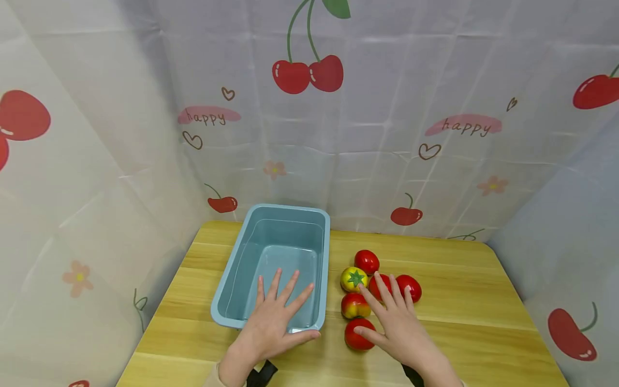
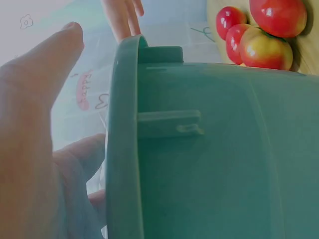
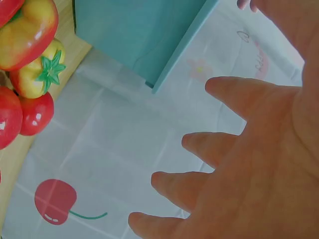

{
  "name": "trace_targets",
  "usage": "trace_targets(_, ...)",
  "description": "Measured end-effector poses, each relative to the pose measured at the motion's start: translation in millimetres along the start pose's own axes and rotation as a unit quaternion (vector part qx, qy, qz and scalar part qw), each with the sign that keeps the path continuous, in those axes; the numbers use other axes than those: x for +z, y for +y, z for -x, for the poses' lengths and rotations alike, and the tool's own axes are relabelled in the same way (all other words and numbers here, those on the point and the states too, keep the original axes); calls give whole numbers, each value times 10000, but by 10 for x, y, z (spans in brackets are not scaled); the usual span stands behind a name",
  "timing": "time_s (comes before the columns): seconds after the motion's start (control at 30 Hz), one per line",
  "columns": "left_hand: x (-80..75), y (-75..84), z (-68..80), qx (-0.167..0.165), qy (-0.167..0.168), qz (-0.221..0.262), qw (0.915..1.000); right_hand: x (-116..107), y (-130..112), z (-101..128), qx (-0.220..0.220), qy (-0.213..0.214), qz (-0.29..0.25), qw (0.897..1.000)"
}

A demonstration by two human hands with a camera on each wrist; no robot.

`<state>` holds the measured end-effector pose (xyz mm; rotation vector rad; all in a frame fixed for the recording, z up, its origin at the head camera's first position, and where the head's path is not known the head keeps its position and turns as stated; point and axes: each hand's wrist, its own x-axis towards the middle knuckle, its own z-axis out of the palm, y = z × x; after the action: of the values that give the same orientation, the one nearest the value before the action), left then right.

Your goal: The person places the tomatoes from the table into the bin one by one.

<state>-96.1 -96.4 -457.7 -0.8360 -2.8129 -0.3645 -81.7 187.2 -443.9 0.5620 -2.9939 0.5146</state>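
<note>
Left hand [image 1: 271, 325] spread over near end of tub [image 1: 287, 231], right hand [image 1: 403, 328] spread above fruit [image 1: 355, 306]; neither grips anything. Fruit clusters on worktop [image 1: 483, 301], right of tub; outer pieces probably lift cleanest, neighbours being rollable.

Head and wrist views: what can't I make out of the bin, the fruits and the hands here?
Head: much of one red fruit, hidden by the right hand.
Head: part of the blue bin's near rim, behind the left hand.
Left wrist: the bin's inside, hidden by its outer wall.
Left wrist: uppermost fruit, cut off by the top edge.
Right wrist: yellow-red fruit, cut off by the left edge.
</note>
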Motion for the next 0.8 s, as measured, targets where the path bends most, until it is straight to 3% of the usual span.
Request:
trace_targets(0.37,-37,-88,47,-249,152,84,9995,-16,129,-20,162,91,-168,9997)
trace_targets(0.53,-57,-142,68,-389,267,167,9987,-30,220,-25,144,360,-279,9989)
trace_targets(0.8,-76,-240,132,-427,906,-220,9947,-26,395,-45,198,604,-208,9978)
